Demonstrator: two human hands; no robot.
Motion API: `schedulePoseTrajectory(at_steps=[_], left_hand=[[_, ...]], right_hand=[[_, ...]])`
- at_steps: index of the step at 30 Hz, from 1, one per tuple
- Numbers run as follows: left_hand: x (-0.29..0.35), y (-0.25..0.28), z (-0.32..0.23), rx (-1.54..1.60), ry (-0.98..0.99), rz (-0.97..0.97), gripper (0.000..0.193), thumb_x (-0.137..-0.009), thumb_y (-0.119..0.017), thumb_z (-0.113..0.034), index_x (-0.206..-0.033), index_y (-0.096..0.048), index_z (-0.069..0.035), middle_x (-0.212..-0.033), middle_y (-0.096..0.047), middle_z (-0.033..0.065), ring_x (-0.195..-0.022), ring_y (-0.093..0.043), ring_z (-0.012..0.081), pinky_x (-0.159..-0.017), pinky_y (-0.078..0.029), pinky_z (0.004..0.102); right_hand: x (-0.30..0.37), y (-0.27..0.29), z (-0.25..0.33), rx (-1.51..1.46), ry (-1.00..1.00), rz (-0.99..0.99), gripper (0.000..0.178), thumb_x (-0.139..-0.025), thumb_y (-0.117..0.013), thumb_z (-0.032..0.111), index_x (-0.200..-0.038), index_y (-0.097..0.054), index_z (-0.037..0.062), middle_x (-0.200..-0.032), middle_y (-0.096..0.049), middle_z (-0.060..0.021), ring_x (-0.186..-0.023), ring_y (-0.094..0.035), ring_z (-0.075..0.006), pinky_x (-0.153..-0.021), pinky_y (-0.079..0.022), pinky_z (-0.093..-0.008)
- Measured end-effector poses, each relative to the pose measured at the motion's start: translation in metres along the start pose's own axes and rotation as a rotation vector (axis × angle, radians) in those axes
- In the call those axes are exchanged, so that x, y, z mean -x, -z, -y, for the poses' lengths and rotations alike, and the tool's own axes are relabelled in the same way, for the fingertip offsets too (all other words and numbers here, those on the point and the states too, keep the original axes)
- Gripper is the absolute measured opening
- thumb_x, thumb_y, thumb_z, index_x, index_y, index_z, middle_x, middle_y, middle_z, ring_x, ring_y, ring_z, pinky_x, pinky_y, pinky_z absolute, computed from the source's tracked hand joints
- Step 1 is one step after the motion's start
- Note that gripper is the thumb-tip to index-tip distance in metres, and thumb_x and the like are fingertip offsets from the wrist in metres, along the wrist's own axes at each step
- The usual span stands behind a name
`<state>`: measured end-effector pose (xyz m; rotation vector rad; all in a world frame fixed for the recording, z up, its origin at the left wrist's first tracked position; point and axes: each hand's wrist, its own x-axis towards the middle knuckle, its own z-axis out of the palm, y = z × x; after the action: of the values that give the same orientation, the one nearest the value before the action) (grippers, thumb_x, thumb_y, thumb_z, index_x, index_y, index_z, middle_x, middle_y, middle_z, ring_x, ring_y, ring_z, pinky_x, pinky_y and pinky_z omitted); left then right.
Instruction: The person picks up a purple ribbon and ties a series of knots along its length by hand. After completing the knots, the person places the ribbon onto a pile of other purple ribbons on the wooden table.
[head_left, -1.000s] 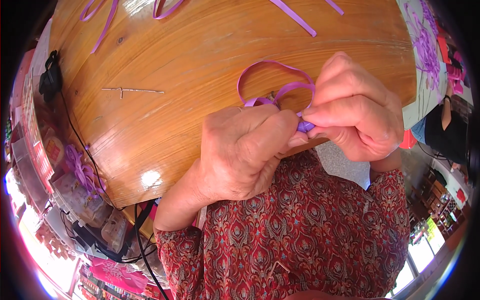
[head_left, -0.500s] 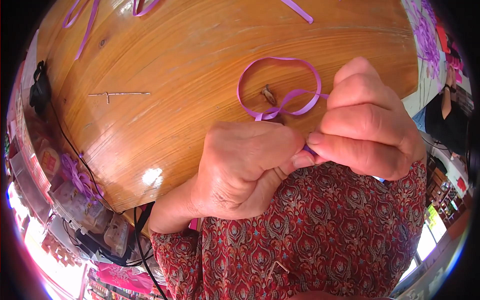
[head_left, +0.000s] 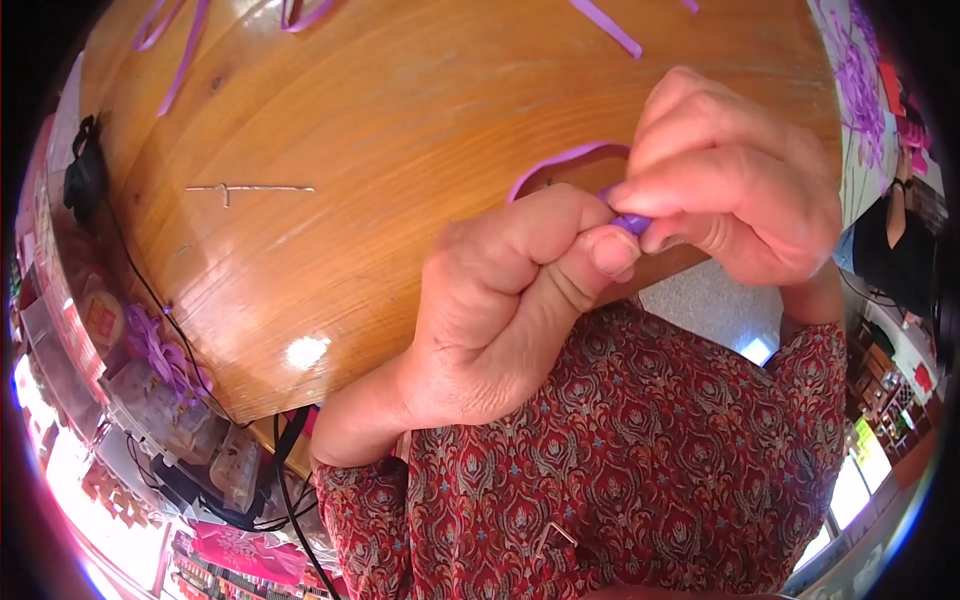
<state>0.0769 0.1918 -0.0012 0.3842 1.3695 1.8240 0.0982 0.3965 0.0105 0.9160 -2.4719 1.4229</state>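
My left hand (head_left: pixel 510 300) pinches a folded bit of purple ribbon (head_left: pixel 632 223) between thumb and forefinger. From the other side my right hand (head_left: pixel 735 180) closes its fingertips on the same ribbon, so the two hands nearly touch. Only a small purple fold shows between the fingertips; the rest is covered by my fingers. Beyond my hands a loop of the ribbon arcs over the wooden table (head_left: pixel 380 130).
A thin twisted wire piece (head_left: pixel 250 188) lies on the table's left half. Purple ribbon strips (head_left: pixel 608 27) are at the far edge. Along the left stand a black cable (head_left: pixel 130 255), clear boxes (head_left: pixel 150 400) and a purple ribbon bundle (head_left: pixel 165 350). Someone in black (head_left: pixel 895 240) is at far right.
Both hands have risen away from my body with the ribbon held between them. More of the fold shows at the fingertips, and the loop on the table is now mostly hidden behind my hands.
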Motion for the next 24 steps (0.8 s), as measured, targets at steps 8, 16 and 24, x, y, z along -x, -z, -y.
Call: schedulePoseTrajectory(at_steps=[8,16,24], left_hand=[[0.003,0.003,0.012,-0.078,-0.091,-0.036,0.014,-0.094,-0.049,-0.003,-0.104,-0.057,0.001,-0.086,-0.060,0.0071,-0.076,-0.057,0.0151,-0.069,-0.046,0.0249],[0.001,0.002,0.005,0.086,0.008,-0.058,0.015,-0.095,-0.049,-0.006,-0.104,-0.058,0.001,-0.089,-0.061,0.0064,-0.076,-0.056,0.0129,-0.069,-0.045,0.0238],[-0.004,0.012,0.015,-0.070,-0.199,-0.060,0.010,-0.088,-0.060,0.000,-0.098,-0.061,0.001,-0.084,-0.053,0.0030,-0.068,-0.051,0.0065,-0.060,-0.042,0.0191]], right_hand=[[-0.002,-0.001,0.002,0.072,-0.022,0.001,0.038,-0.071,-0.072,0.010,-0.104,-0.063,-0.0078,-0.083,-0.063,-0.0133,-0.068,-0.059,-0.0225,-0.058,-0.046,-0.0318],[0.002,-0.002,0.000,0.133,-0.022,-0.001,0.036,-0.069,-0.073,0.008,-0.101,-0.065,-0.0049,-0.083,-0.063,-0.0123,-0.067,-0.057,-0.0220,-0.058,-0.045,-0.0314],[0.002,-0.002,0.003,0.108,-0.013,-0.036,0.031,-0.069,-0.074,0.009,-0.097,-0.066,-0.0031,-0.079,-0.061,-0.0099,-0.066,-0.055,-0.0208,-0.059,-0.042,-0.0315]])
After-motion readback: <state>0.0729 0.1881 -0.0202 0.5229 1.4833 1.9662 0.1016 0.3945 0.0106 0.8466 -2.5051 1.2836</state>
